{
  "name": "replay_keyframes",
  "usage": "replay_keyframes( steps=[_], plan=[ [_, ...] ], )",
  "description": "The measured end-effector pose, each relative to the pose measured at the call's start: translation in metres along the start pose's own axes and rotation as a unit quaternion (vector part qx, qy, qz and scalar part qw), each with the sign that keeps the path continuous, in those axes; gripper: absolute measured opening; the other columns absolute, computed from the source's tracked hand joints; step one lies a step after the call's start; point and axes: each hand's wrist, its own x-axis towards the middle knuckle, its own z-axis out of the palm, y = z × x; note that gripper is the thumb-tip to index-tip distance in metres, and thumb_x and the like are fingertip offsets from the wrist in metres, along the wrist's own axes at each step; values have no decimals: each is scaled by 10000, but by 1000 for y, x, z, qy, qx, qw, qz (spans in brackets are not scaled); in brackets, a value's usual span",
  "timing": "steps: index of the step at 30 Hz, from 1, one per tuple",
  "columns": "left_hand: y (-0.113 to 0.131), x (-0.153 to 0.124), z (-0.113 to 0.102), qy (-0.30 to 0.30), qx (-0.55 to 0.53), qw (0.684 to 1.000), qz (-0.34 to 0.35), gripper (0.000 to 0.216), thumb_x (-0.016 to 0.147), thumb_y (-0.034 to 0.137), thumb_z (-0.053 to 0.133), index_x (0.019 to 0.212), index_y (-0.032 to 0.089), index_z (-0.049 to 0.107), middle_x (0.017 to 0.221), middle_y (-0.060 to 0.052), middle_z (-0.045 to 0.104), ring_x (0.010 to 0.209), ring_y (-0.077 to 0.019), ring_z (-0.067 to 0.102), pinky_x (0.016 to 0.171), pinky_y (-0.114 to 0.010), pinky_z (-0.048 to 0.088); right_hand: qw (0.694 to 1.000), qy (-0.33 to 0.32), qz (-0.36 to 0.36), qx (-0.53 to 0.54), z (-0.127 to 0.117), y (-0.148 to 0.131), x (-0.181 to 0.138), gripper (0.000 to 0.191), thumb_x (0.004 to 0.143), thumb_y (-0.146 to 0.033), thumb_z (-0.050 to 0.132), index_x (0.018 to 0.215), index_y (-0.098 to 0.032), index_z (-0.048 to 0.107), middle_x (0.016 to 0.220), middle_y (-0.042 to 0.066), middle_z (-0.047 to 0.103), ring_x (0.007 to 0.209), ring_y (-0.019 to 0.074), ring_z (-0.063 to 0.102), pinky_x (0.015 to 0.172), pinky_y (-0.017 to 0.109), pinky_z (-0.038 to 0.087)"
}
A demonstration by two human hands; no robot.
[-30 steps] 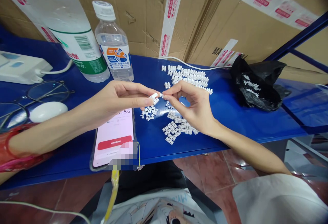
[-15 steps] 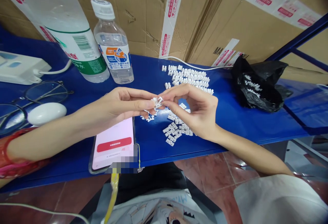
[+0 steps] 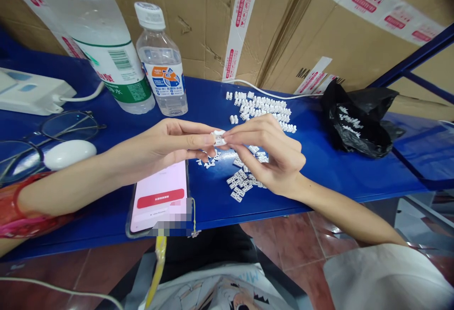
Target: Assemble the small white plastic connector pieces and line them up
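Observation:
Between my two hands is a small white plastic part (image 3: 219, 138), pinched from both sides above the blue table. My left hand (image 3: 177, 141) grips its left end between thumb and fingers. At its right end, the fingertips and thumb of my right hand (image 3: 271, 151) are closed on it. The fingertips cover much of the part. Below them lie flat white plastic pieces (image 3: 238, 178) in a loose heap, and small white bits (image 3: 210, 161) sit under my left fingers. Farther back, assembled-looking white parts (image 3: 264, 107) stand in rows.
A phone (image 3: 161, 196) with a lit screen lies under my left forearm. At the left are a large bottle (image 3: 117, 64), a smaller bottle (image 3: 163, 73), glasses (image 3: 71, 125), a white mouse-like object (image 3: 70, 154) and a power strip (image 3: 31, 90). A black bag (image 3: 358, 121) holds white pieces.
The white part has turned between my fingers and now looks more compact, with a smooth white top. My right fingers have shifted slightly over it. The whole view has moved a little.

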Motion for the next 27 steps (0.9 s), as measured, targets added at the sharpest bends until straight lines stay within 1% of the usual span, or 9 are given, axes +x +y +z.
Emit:
replay_keyframes(
  steps=[3, 5, 8, 11, 16, 20, 22, 25, 27],
  plan=[
    [0, -1, 1, -11, -3, 1000, -6, 166, 850, 331, 854, 1010, 298, 888, 860, -16, 816, 835, -162, 703, 772, -229, 581, 1000, 4, -1, -4, 0, 0, 0, 190, 980, -61, 639, 1080, -208, 703, 1000, 59, 829, 920, 196, 785, 832, 403, 585],
    [1, -2, 2, -7, -1, 1000, -10, 173, 849, 319, 861, 1020, 302, 885, 851, -11, 818, 839, -158, 708, 776, -227, 579, 1000, -2, -1, -7, 0, 0, 0, 187, 985, -71, 638, 1093, -211, 699, 1006, 59, 826, 917, 197, 780, 836, 409, 581],
    [2, -4, 4, 2, 5, 1000, -15, 180, 874, 302, 841, 1050, 315, 877, 870, 10, 828, 865, -156, 719, 810, -240, 576, 1000, -14, 8, -24, 1, 1, -1, 157, 1000, -118, 638, 1090, -234, 691, 1031, 52, 812, 933, 207, 762, 852, 429, 572],
    [2, -5, 4, -10, 10, 1000, -16, 190, 904, 304, 805, 1080, 343, 865, 907, 47, 839, 872, -139, 717, 805, -214, 566, 999, -12, 17, -39, 2, 2, -2, 102, 1008, -154, 644, 1056, -236, 682, 1036, 57, 792, 936, 211, 738, 852, 428, 558],
    [2, -4, 3, -31, 16, 999, -10, 212, 843, 327, 843, 1045, 386, 864, 812, 83, 819, 832, -135, 717, 768, -207, 553, 999, -4, 9, -49, 3, 0, -3, 115, 1003, -128, 640, 1046, -233, 660, 960, 40, 771, 852, 192, 718, 798, 398, 538],
    [2, -4, 4, -14, 2, 1000, -10, 188, 905, 286, 796, 1075, 323, 868, 834, 42, 817, 816, -127, 700, 782, -222, 554, 999, -5, 10, -40, 1, 0, -2, 115, 993, -111, 647, 1016, -222, 666, 955, 45, 760, 840, 183, 703, 781, 389, 533],
    [2, -3, 4, -1, -2, 1000, -15, 180, 869, 283, 830, 1043, 289, 877, 827, 9, 813, 801, -142, 702, 768, -235, 567, 999, -14, 9, -41, 1, 0, -1, 101, 986, -110, 661, 1005, -207, 677, 958, 55, 755, 835, 179, 691, 778, 389, 537],
    [0, 0, 2, 12, 5, 1000, -16, 155, 821, 321, 867, 969, 275, 884, 813, -13, 807, 793, -176, 718, 768, -265, 586, 998, -21, -5, -58, 1, 2, -2, 76, 968, -142, 710, 1026, -185, 688, 980, 79, 762, 868, 195, 694, 803, 412, 556],
    [0, 1, 1, 6, 17, 1000, -15, 132, 830, 350, 854, 935, 276, 879, 820, -12, 805, 815, -192, 732, 777, -267, 592, 996, -15, -26, -88, 3, 3, -3, 130, 951, -189, 754, 1063, -172, 690, 1008, 102, 769, 900, 218, 703, 816, 434, 569]
  ],
)
